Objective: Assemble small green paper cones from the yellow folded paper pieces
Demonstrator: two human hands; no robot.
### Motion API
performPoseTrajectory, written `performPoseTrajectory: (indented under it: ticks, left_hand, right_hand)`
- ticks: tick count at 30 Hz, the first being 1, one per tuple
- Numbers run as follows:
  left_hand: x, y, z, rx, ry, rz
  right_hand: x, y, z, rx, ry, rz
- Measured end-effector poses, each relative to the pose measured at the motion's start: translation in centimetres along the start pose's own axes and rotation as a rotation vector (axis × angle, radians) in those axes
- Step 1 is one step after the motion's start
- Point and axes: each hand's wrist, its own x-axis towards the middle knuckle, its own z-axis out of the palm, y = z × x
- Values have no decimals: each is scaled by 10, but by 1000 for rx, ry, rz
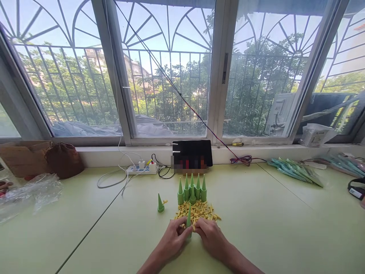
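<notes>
My left hand (176,234) is closed around a green pointed cone (188,217), which stands upright with its tip up. Close beside it, my right hand (209,233) pinches with thumb and fingers. A small yellow piece (194,229) shows at its fingertips, partly hidden by them. Just beyond both hands lies a loose pile of small yellow pieces (201,209). Several green cones on cylindrical bases (203,193) stand upright in a group behind that pile. To the left, a single green cone (161,205) stands apart, with a yellow piece (165,201) at its side.
Behind the cones, a dark-screened tablet (192,152) leans by the windowsill. A power strip (142,168) with cables lies left of it. Plastic bags (295,171) rest at the right. A cardboard box (24,158), brown pouch (64,160) and clear plastic (37,190) occupy the left.
</notes>
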Motion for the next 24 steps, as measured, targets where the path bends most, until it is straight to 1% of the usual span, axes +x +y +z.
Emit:
performPoseTrajectory:
  ticks: [4,7,13,19,24]
  left_hand:
    - [-1,-8,0,39,3,3]
    - [-2,-9,1,69,21,7]
    - [-3,-6,4,97,36,-4]
    - [-4,-3,3,95,26,13]
    - [-3,1,3,132,48,30]
  right_hand:
    - [0,0,-1,11,1,1]
    - [1,-2,-2,15,-1,-3]
    - [1,-4,-4,17,1,-10]
    - [1,-4,-5,24,-10,-15]
    - [1,-6,-7,25,-15,-18]
